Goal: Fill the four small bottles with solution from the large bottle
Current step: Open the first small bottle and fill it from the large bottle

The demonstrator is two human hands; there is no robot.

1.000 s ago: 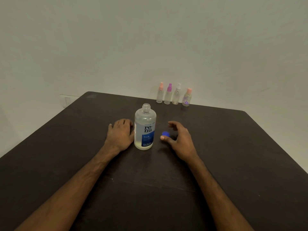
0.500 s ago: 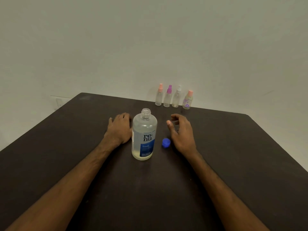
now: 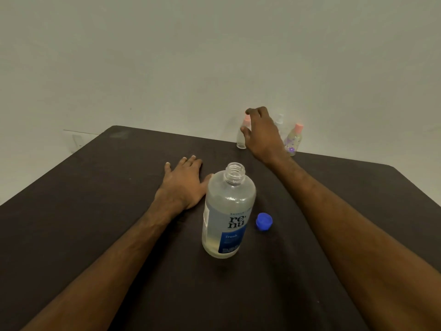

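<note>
The large clear bottle (image 3: 226, 211) stands uncapped mid-table, a little pale liquid at its bottom. Its blue cap (image 3: 264, 221) lies just to its right. My left hand (image 3: 182, 185) rests flat on the table beside the bottle, thumb near its shoulder. My right hand (image 3: 261, 132) reaches over the row of small bottles at the far edge, fingers spread and holding nothing. The leftmost small bottle with a peach cap (image 3: 243, 137) shows beside my thumb. The flowered small bottle (image 3: 294, 139) stands on the right, and a clear one (image 3: 279, 121) peeks out behind the hand. Another is hidden.
The dark table (image 3: 119, 211) ends at a pale wall right behind the small bottles. A wall socket (image 3: 77, 139) sits past the far left corner.
My right hand left the blue cap on the table and reached forward to the small bottles. The view shifted closer to the table. My left hand stayed put.
</note>
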